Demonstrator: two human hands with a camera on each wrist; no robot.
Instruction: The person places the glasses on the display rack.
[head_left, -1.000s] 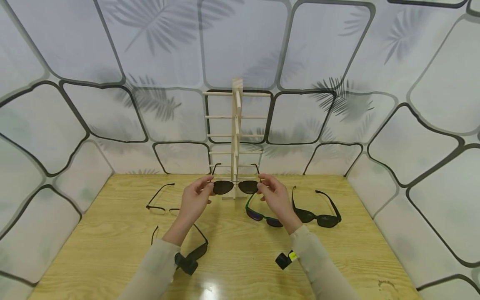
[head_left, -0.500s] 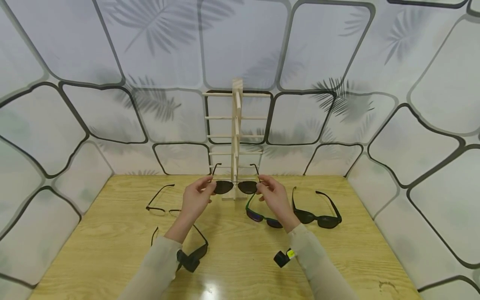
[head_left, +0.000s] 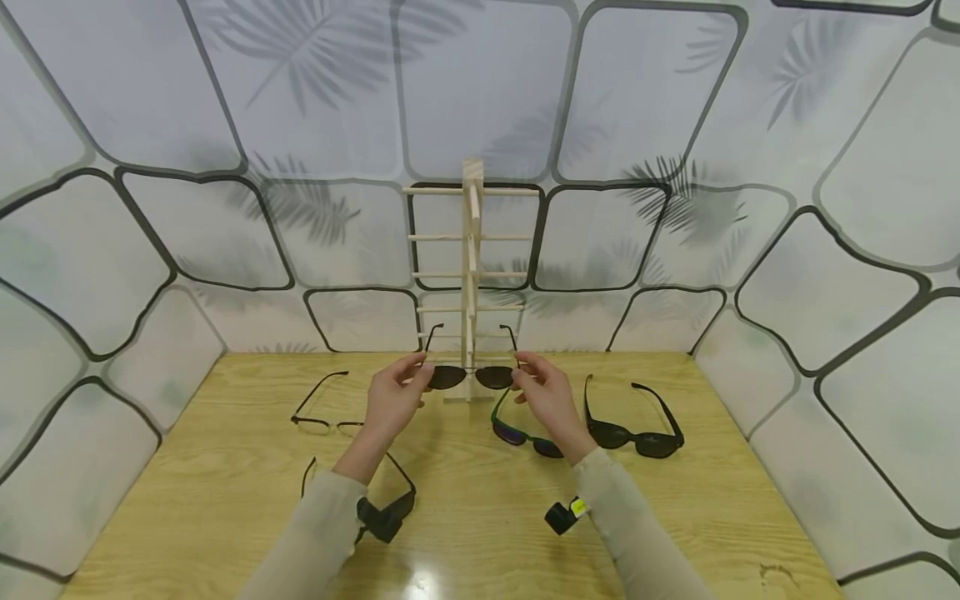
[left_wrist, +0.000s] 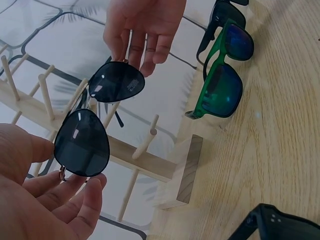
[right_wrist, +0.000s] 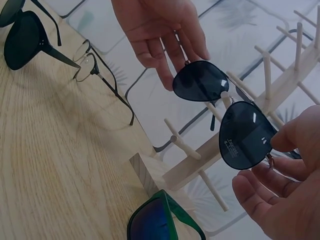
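Dark aviator sunglasses (head_left: 493, 377) hang level between both hands, in front of the lower part of a pale wooden display rack (head_left: 471, 275). My left hand (head_left: 393, 396) pinches them at the left hinge, thumb by the lens edge. At the other hinge my right hand (head_left: 547, 400) pinches the frame the same way. Both temples are unfolded and point back toward the rack. In the right wrist view, the aviator bridge overlaps one of the rack's pegs (right_wrist: 226, 99). The rack's base block (left_wrist: 187, 170) stands on the wooden table.
Green-framed sunglasses (head_left: 510, 433) lie under my right forearm, with black sunglasses (head_left: 652, 444) to their right. Thin-framed clear glasses (head_left: 315, 425) lie at the left. Another dark pair (head_left: 401, 504) is partly hidden by my left forearm. A patterned backdrop (head_left: 330, 233) surrounds the table (head_left: 480, 517).
Both hands and the aviator sunglasses stay almost still. The wrists shift very slightly, and the whole head view drops a few pixels.
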